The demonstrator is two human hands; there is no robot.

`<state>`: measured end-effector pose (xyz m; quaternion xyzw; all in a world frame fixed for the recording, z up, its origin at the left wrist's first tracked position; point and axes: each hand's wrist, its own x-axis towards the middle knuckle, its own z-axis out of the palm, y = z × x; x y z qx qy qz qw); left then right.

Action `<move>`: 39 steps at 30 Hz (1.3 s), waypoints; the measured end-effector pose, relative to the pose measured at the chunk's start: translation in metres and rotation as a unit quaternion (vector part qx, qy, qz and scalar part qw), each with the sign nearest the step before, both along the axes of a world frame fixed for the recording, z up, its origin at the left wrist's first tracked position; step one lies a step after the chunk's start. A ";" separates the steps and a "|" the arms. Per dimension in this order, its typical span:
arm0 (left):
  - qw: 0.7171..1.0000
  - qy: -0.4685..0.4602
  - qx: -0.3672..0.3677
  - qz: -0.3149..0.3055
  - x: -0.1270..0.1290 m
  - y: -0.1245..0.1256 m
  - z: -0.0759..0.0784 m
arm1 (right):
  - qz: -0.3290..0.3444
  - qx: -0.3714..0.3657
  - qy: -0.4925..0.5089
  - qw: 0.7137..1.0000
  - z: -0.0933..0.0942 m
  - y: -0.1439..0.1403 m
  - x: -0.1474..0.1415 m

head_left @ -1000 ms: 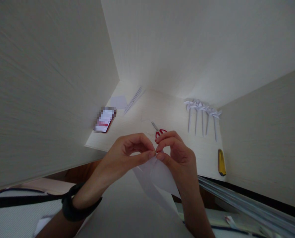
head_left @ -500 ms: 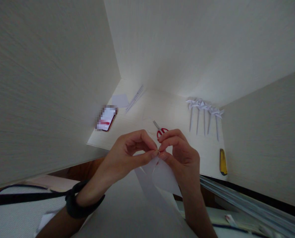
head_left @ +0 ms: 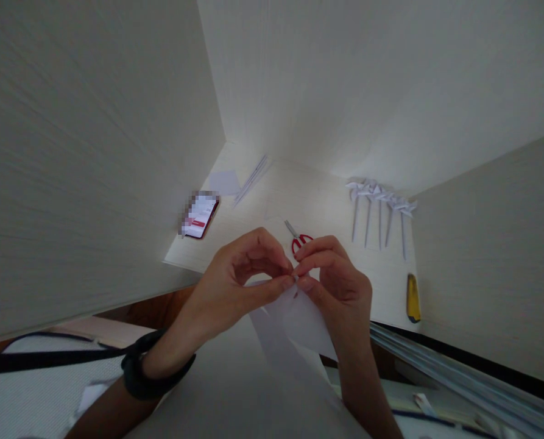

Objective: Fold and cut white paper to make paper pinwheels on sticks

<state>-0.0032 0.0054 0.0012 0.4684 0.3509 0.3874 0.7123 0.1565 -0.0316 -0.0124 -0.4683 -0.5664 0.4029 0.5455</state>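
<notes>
Paper (head_left: pixel 299 317), a thin white sheet, hangs in the air in front of the desk's near edge, pinched at its top tip by both hands. The left hand (head_left: pixel 235 283) closes thumb and forefinger on that tip from the left; the right hand (head_left: pixel 338 283) does the same from the right, and the fingertips of the two hands touch each other over the sheet. The sheet's lower edges fall free below the hands, clear of the desk (head_left: pixel 262 225).

Red-handled scissors (head_left: pixel 299 238) lie on the desk just beyond the hands, partly hidden by the fingers. Farther back and to the right of the scissors, a row of white paper pinwheels (head_left: pixel 381 204) lies side by side, well apart from the scissors, with bare desk between. A yellow utility knife (head_left: pixel 413 299) rests near the desk's front edge, right of the hands, close to the right wall. Left of the scissors a phone (head_left: pixel 200 214) lies by the left wall, with a paper scrap (head_left: pixel 225 182) and thin white strips (head_left: pixel 252 178) behind it. A dark band (head_left: pixel 150 372) circles the left wrist.
</notes>
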 end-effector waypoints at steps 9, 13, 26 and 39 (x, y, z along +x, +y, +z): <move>0.997 -0.020 -0.064 -0.024 0.000 0.000 0.003 | -0.012 0.017 -0.014 1.000 -0.002 -0.001 0.002; 0.994 -0.027 -0.103 -0.031 0.001 -0.002 0.004 | -0.008 0.038 -0.028 0.999 -0.003 -0.002 0.004; 0.983 -0.090 -0.135 -0.080 -0.001 0.000 -0.002 | -0.005 0.052 -0.009 0.999 -0.002 -0.003 0.002; 0.998 -0.003 -0.041 -0.043 0.002 0.003 -0.003 | -0.026 0.044 0.007 0.999 -0.010 0.001 0.002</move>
